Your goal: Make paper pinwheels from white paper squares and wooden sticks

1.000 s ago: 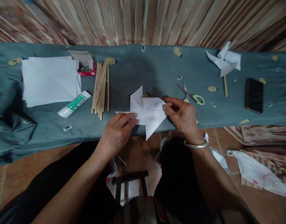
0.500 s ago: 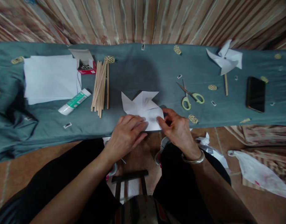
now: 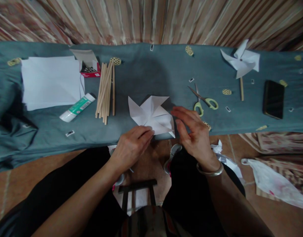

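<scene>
While the left hand (image 3: 131, 146) is pinning the folded paper pinwheel (image 3: 152, 115) at the table's near edge with flattened fingertips, the right hand (image 3: 194, 133) is hovering beside it, fingers spread and holding nothing; shaping the blades seems the step in hand. Next, I judge, the centre is needing a firm hold.

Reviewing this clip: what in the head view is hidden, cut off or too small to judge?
- Near edge of the folded paper pinwheel: covered by the left hand, head view.
- Contents of the small red box: too small and dim, partly under its flap.
- Label on the glue tube: too small to read.
- Whether the right hand touches the paper: unclear.
- Plastic bag: cut off by the right edge.
</scene>
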Available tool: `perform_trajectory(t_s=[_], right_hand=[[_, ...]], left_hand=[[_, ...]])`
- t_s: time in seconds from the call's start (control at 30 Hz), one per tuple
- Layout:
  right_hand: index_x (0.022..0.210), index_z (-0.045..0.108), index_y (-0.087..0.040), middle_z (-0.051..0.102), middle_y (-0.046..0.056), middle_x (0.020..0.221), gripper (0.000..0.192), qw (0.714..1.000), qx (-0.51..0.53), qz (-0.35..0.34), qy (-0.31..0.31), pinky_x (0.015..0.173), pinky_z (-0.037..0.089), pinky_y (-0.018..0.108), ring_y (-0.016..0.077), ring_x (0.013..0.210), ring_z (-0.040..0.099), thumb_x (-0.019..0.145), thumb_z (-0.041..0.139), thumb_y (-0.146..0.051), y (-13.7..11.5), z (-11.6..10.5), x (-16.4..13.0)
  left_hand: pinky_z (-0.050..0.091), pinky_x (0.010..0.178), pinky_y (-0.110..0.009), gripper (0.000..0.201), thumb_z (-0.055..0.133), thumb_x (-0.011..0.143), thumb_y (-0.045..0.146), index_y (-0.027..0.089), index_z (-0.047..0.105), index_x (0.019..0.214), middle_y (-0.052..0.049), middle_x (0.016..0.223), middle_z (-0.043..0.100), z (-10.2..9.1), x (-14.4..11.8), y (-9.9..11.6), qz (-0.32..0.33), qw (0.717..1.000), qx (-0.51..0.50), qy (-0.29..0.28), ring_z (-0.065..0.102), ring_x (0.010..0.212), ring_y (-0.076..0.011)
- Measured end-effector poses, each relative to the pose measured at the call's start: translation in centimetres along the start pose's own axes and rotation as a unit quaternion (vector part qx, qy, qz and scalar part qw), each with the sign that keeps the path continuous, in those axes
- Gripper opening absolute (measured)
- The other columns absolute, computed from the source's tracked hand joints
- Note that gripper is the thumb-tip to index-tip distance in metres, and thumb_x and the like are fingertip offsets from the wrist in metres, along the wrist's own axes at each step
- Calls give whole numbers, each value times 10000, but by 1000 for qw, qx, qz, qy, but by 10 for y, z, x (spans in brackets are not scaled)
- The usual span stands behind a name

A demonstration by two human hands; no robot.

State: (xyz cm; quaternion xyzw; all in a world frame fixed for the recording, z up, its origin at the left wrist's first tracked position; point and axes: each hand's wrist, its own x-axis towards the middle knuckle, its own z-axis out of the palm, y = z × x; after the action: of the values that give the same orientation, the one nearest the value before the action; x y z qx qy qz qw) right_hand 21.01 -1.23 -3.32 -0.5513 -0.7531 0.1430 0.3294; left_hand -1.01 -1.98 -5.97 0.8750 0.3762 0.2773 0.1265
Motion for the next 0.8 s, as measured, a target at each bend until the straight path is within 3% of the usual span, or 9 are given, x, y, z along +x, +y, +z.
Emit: perform_trajectory(t_s=[0.23,0.37,0.57,0.8], right_hand=[[1044,711,-292,390,-2,1536,254,990,106,26,-90,1128,375,521,274,1410,386,849,599,-173,4,4,1],[908,731,-305,444,-32,1499,139,988,125,35,-89,1159,328,534,271,1407,390,855,638,-217,4,10,5],[904,705,-251,500,32,1451,107,995,76,14,-57,1167,324,527,267,1418,368,882,602,-232,-1,23,10],[865,686,-232,475,37,1470,94,999,-5,5,-44,1161,340,506,276,1436,333,883,595,-241,-8,33,10]], left_hand=[[598,761,-331,173,569,904,137,87,642,1053,-104,999,698,-2,0,1,-2,1000,11,-3,655,878,-199],[598,769,-340,176,572,899,127,77,641,1053,-110,997,700,-2,1,2,8,1000,15,-4,649,883,-206],[600,758,-354,170,572,896,122,68,632,1045,-111,975,704,-2,1,4,9,1000,28,1,648,861,-212],[591,768,-323,317,548,909,109,81,542,1225,-103,1019,693,-3,0,5,-18,1000,3,-5,650,883,-189]])
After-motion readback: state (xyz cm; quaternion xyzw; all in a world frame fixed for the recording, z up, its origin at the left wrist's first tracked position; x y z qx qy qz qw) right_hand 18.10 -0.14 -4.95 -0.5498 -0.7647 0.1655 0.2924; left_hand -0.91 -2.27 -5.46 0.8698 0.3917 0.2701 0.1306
